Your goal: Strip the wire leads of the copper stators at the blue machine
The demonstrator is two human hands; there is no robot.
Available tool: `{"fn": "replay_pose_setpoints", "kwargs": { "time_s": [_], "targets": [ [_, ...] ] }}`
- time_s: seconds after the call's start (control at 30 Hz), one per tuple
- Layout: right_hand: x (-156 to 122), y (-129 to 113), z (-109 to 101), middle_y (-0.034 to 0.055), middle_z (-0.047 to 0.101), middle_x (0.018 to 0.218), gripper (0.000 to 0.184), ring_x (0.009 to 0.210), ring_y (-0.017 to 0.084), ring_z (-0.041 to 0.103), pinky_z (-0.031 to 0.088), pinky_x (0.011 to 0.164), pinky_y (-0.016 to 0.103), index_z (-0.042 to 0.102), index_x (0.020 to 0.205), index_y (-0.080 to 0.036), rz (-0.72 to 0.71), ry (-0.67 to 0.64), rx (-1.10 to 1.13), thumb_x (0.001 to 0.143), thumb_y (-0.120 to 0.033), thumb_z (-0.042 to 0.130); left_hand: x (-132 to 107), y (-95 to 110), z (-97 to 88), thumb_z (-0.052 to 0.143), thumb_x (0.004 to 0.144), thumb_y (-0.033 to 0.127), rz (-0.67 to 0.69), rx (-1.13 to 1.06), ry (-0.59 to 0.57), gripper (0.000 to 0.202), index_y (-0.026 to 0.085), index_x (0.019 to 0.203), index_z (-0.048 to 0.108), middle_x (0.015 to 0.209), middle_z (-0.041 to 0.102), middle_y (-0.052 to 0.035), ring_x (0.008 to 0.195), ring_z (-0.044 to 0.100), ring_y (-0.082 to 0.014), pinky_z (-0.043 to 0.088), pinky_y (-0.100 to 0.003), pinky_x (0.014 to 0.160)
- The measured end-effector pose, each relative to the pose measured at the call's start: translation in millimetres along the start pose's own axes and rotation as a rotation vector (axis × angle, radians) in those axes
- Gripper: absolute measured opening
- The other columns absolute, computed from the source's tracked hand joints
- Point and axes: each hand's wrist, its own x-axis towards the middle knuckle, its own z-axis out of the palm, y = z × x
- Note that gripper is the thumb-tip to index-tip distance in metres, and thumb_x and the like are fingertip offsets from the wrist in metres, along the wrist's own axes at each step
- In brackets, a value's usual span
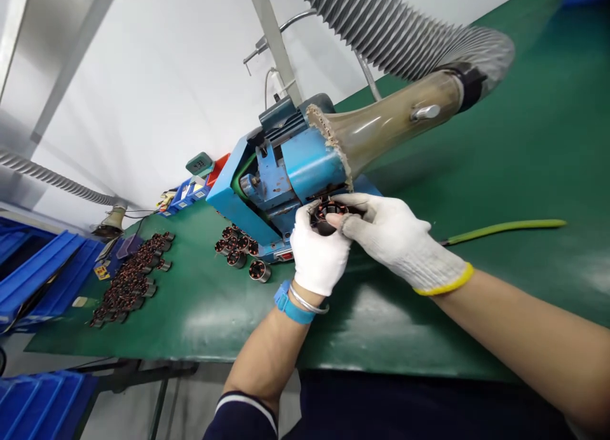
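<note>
Both hands in gloves, both on one copper-wound ring (328, 210) held up near picture centre, just in front of the blue machine (309, 163); clock directions below run from that ring. Left hand (320, 255), toward 6–7 o'clock, has fingers curled round the ring's side; blue wristband (293, 305) and silver bangle (307, 300) on that wrist. Right hand (393, 233), 3–4 o'clock, pinches the same ring, thumb at near edge, bare thumb tip showing; glove cuff yellow. Can't tell if ring touches machine. Amber duct (395, 119) at 1–2 o'clock, joined to grey corrugated hose (381, 30). Yellow-green stick (508, 230) lies at 3 o'clock on green tabletop (476, 185). One loose ring (260, 271) at 8 o'clock, small cluster of rings (236, 244) at 8–9, larger pile of rings (136, 275) farther out same way, blue trays (42, 275) beyond, roughly 9 o'clock
</note>
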Motion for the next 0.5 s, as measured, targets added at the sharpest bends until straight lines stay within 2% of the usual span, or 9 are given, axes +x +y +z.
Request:
{"fn": "replay_pose_setpoints", "kwargs": {
  "time_s": [0.17,0.3,0.5],
  "targets": [
    [1.3,-12.4,0.6,0.0083,0.083,0.098,0.024,0.096,0.032,0.079,0.066,0.087,0.042,0.08,0.102,-0.019,-0.048,-0.022,-0.073,0.082,-0.031,0.074,6.1,9.9,0.2,0.087,0.073,0.028,-0.001,0.024,0.037,0.04,0.022,0.104,0.062,0.098,0.079,-0.0055,0.09,0.076,-0.0216,0.062,-0.036,0.089],
    [1.2,-9.2,1.3,0.0098,0.083,0.102,0.028,0.097,0.033,0.078,0.064,0.089,0.044,0.08,0.104,-0.018,-0.089,0.005,-0.125,0.084,-0.036,0.073,8.7,12.5,-0.9,0.086,0.072,0.024,0.004,0.066,0.044,0.035,0.023,0.097,0.062,0.087,0.077,-0.0025,0.087,0.075,-0.0211,0.062,-0.036,0.089],
    [3.5,-8.5,2.2,0.0086,0.082,0.099,0.029,0.096,0.032,0.078,0.064,0.086,0.041,0.081,0.104,-0.02,-0.115,0.036,-0.16,0.084,-0.038,0.07,13.7,14.1,-2.0,0.084,0.073,0.022,0.028,0.073,0.007,0.032,0.023,0.097,0.063,0.085,0.076,-0.0021,0.084,0.074,-0.0211,0.061,-0.036,0.087]
  ]
}}
